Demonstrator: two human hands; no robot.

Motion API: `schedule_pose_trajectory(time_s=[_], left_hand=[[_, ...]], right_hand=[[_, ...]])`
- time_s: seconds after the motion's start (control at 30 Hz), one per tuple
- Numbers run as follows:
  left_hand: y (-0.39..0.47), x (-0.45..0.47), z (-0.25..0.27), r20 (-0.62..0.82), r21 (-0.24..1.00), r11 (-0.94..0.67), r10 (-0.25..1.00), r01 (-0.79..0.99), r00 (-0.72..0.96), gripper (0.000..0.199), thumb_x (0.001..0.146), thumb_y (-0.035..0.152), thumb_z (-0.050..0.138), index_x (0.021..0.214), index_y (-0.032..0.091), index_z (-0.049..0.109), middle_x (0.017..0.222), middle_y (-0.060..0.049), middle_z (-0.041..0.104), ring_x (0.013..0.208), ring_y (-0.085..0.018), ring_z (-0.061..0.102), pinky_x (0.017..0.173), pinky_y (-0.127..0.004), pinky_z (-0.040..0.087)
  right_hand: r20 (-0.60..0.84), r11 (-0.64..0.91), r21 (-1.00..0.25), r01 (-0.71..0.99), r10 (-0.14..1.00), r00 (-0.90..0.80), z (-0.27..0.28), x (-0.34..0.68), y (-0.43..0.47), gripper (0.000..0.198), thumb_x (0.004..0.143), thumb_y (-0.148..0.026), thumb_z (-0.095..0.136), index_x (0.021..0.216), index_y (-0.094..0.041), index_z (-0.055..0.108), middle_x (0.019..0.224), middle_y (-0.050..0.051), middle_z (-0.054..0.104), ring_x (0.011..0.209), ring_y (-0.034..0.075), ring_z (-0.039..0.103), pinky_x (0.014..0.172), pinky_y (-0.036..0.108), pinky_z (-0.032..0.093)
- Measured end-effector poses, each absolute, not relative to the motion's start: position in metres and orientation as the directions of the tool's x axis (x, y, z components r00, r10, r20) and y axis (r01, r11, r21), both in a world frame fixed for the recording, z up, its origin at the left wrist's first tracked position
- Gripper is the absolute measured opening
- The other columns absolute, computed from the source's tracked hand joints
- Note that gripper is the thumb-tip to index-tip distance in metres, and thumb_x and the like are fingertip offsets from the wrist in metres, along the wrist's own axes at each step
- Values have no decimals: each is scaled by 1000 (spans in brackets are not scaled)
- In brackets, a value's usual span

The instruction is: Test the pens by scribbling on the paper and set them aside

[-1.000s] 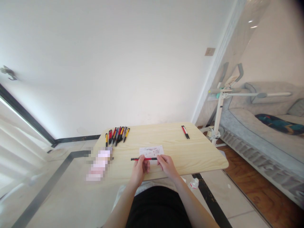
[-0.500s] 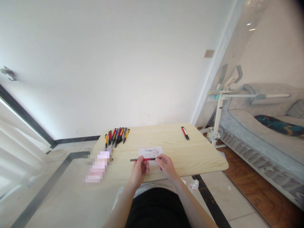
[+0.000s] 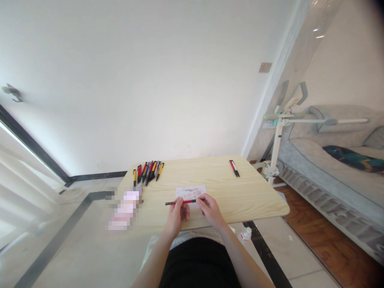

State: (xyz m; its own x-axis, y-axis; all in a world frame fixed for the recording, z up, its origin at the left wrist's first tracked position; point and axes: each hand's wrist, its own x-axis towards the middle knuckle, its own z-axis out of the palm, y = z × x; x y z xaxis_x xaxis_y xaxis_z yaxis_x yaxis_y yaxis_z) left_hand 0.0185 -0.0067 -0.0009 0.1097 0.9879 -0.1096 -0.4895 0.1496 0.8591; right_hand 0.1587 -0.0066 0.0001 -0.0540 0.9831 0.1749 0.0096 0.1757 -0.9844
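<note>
A red and black pen (image 3: 187, 202) lies level between my two hands, above the near edge of the table. My left hand (image 3: 179, 213) pinches its barrel left of the middle, so the black end sticks out to the left. At the pen's right end the fingers of my right hand (image 3: 209, 206) close around the black grip and hide the tip. Just beyond the pen, a printed sheet of paper (image 3: 190, 191) rests on the table, partly covered by the hands.
Several pens (image 3: 148, 172) in red, yellow, blue and grey lie at the table's back left. Two pens (image 3: 234, 168) lie side by side at the right on the wooden table (image 3: 258, 200). A blurred pinkish patch (image 3: 125, 210) covers the left edge. A plastic bottle (image 3: 246, 233) stands below.
Both hands keep their hold on the pen in nearly the same place. The whole view has shifted very slightly.
</note>
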Motion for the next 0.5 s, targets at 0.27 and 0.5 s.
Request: schedule_pose_trajectory(time_s=[0.27, 0.5], left_hand=[[-6, 18, -2, -110, 852, 151, 988, -501, 111, 32, 73, 45, 51, 60, 18, 41, 45, 4, 47, 35, -7, 40, 37, -21, 26], [-6, 18, -3, -111, 841, 157, 987, -518, 118, 30, 75, 43, 49, 61, 17, 42, 46, 4, 48, 35, -8, 41, 37, -21, 25]], right_hand=[[184, 187, -982, 36, 981, -64, -1, 159, -7, 25, 77, -42, 50, 76, -17, 53, 44, -7, 42, 39, 8, 40, 38, 18, 31], [192, 198, -976, 94, 979, -60, 0, 159, -7, 29, 80, -43, 46, 67, -17, 52, 42, -7, 42, 39, 8, 40, 40, 19, 32]])
